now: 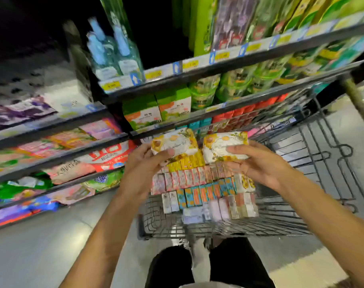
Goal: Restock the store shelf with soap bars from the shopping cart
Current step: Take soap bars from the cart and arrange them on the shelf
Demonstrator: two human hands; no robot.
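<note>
Left hand (144, 163): it holds one soap bar (175, 142), with the thumb on the front and the fingers curled behind it
Right hand (258, 163): it holds a second soap bar (225, 145), with the thumb across the front and the fingers curled under it
Where the two bars are: up in the air above the shopping cart (314, 183), side by side and close together, in front of the store shelf (197, 119)
Which way the bars point: each one lies with its long side going left to right, and the flowery white and yellow front faces the person; the left one tips a little, with its right end higher
In the cart: many more soap bars (204, 183) stand on edge in tidy rows, yellow ones at the far end, then pink, then blue and orange, then pale ones nearest the person
Shelf: green and white boxes (156, 109) and green packs (235, 84) sit on the boards, and red packs (258, 110) sit lower down behind the cart's wire
Further left: soft bags (106, 154) in pink, red and green lie on the lower boards
Picture: it is blurry, so the words on the bars cannot be read
</note>
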